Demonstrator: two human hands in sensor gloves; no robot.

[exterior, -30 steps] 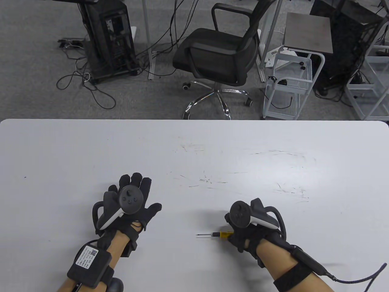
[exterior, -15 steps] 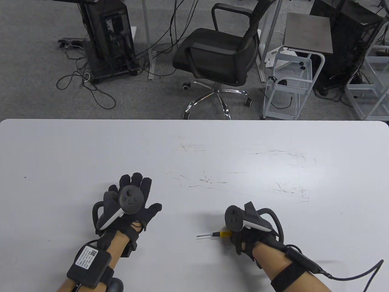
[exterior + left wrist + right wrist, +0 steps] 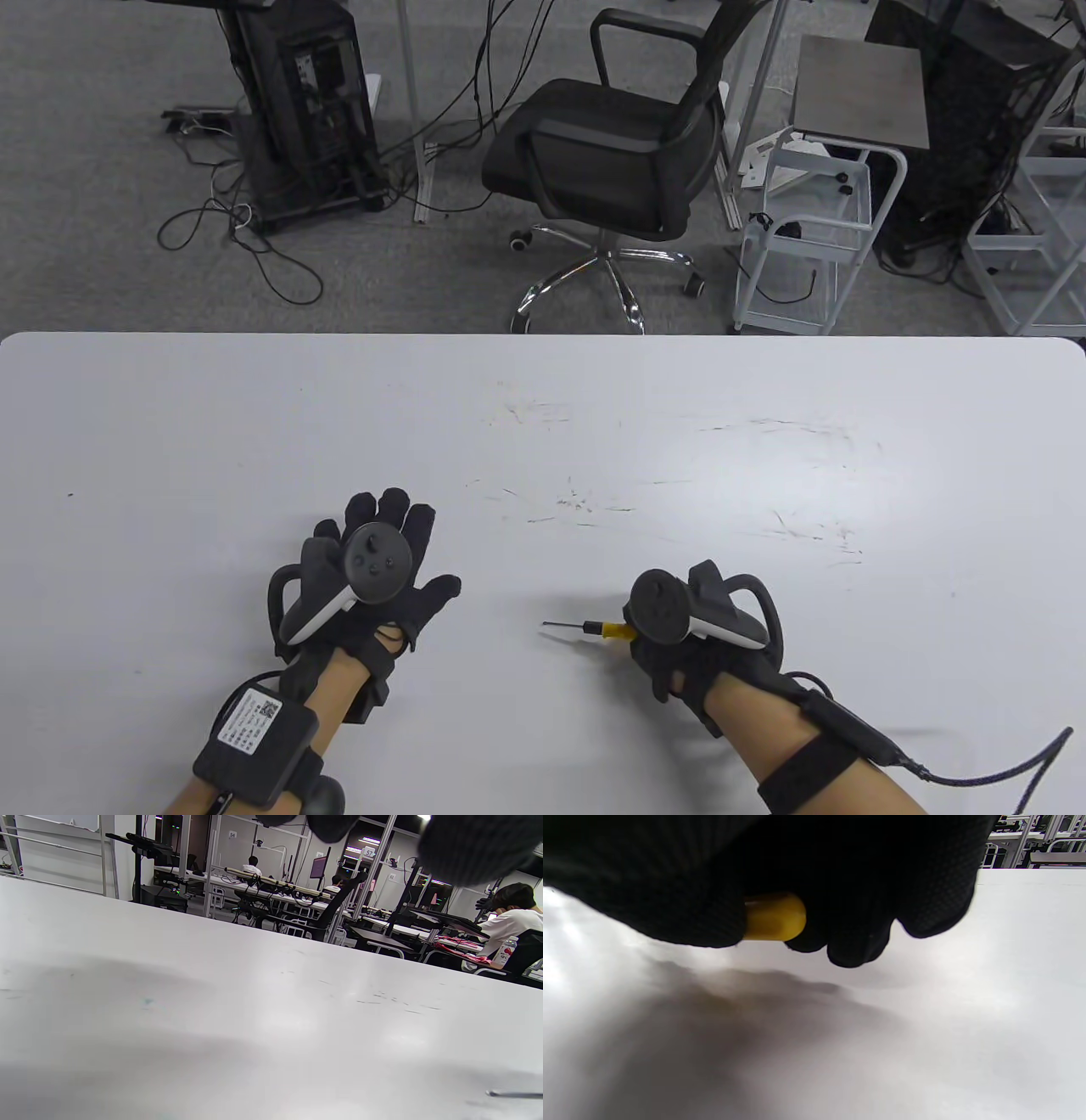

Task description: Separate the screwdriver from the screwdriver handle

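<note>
- The right hand (image 3: pixel 679 645) has its fingers (image 3: pixel 857 942) clamped on the yellow screwdriver handle (image 3: pixel 774 916), just above the surface (image 3: pixel 543 407).
- The shaft (image 3: pixel 570 628) points toward the left hand (image 3: pixel 373 594), which is near, flat, fingers apart.
- Judgement: pinch the shaft close to the handle, then pull straight along its axis.
- The joint and most of the handle are hidden by the glove.

Table view: bright, even overhead light; soft glare patches on the white table (image 3: pixel 764 475); edges bow slightly from wide-angle distortion. Left wrist view: sharp background, near tabletop blurred, broad soft shadow; dark fingertips (image 3: pixel 475 849) unfocused. Right wrist view: right hand (image 3: pixel 780 874) close, underexposed and blurred; diffuse shadow beneath.
</note>
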